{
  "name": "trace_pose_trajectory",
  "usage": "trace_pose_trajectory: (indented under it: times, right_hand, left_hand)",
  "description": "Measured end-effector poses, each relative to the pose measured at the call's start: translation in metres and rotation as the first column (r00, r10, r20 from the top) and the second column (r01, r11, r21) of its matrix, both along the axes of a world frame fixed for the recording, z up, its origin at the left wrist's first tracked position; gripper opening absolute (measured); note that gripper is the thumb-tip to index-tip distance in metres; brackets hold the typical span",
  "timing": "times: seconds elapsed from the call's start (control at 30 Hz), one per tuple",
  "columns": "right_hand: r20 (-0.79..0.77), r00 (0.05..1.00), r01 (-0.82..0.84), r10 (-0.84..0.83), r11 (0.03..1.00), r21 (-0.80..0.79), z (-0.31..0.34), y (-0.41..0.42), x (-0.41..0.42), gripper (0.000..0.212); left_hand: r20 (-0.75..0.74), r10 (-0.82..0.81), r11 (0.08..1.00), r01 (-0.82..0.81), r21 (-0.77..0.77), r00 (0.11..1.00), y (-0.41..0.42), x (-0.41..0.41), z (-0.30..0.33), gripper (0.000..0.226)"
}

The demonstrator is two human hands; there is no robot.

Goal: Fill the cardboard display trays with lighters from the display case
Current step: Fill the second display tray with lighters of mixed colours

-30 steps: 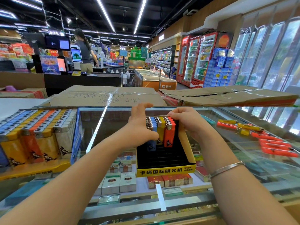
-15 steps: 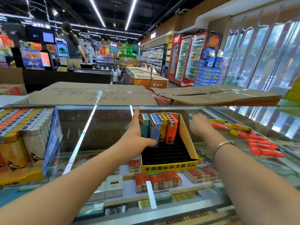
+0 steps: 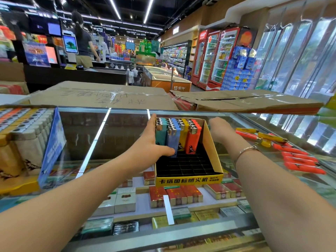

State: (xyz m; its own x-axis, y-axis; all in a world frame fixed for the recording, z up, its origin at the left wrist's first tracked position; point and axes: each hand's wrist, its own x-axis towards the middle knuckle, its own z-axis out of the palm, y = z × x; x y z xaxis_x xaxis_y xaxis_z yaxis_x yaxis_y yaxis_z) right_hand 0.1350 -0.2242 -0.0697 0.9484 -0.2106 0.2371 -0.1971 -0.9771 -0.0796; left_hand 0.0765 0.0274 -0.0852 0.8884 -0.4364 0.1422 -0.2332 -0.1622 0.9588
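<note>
Head view: two bare forearms reach forward over the glass surface [image 3: 116,124] of a display case; cigarette packs [image 3: 175,196] sit on the shelf under the glass. Yellow cardboard tray [image 3: 189,180] with a black grid insert stands on the glass, centre frame, mostly unfilled at its near end. Four rows of lighters stand upright at the far end of the tray: teal lighters [image 3: 161,132], blue lighters [image 3: 173,138], yellow lighters [image 3: 183,133], orange lighters [image 3: 193,138]. Left hand [image 3: 151,142] lies flat against the tray's left side, fingers straight along the teal row, thumb across the base of the front blue lighter, pressing rather than gripping. Right hand [image 3: 218,128] is just beyond the tray's right wall, wrist with a bracelet [image 3: 244,151]; its fingers are hidden, so cannot tell whether it is open or closed. Loose lighters [image 3: 294,157], orange and yellow, lie flat on the glass to the right. Full tray of lighters [image 3: 21,128] stands at far left on the surface. Beyond the case edge lie flattened cardboard boxes [image 3: 101,96]. Farther back: checkout counter with a person [image 3: 82,40] standing, drinks fridges [image 3: 214,57] on the right.
</note>
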Motion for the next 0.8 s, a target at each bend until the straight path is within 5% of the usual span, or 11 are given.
trace_pose_trajectory:
  times: [0.27, 0.4, 0.6, 0.8]
  right_hand:
    - [0.107, 0.966, 0.244, -0.236, 0.967, -0.069, 0.011, -0.025, -0.031, 0.026]
    - [0.038, 0.947, 0.319, -0.318, 0.947, -0.023, 0.006, -0.044, -0.039, 0.033]
    - [0.025, 0.964, 0.267, -0.266, 0.964, -0.010, 0.005, -0.050, -0.035, 0.012]
    - [0.095, 0.964, 0.262, -0.249, 0.951, -0.164, 0.002, -0.050, -0.035, 0.015]
  left_hand:
    - [0.011, 0.008, 1.000, -0.008, 0.014, 1.000, -0.001, -0.002, 0.003, 0.107]
    - [0.008, 0.001, 1.000, -0.001, 0.013, 1.000, -0.001, -0.002, 0.003, 0.106]
    - [0.013, -0.009, 1.000, 0.010, -0.009, 1.000, -0.001, -0.003, 0.004, 0.103]
    - [-0.011, -0.011, 1.000, 0.011, -0.019, 1.000, -0.001, -0.002, 0.002, 0.104]
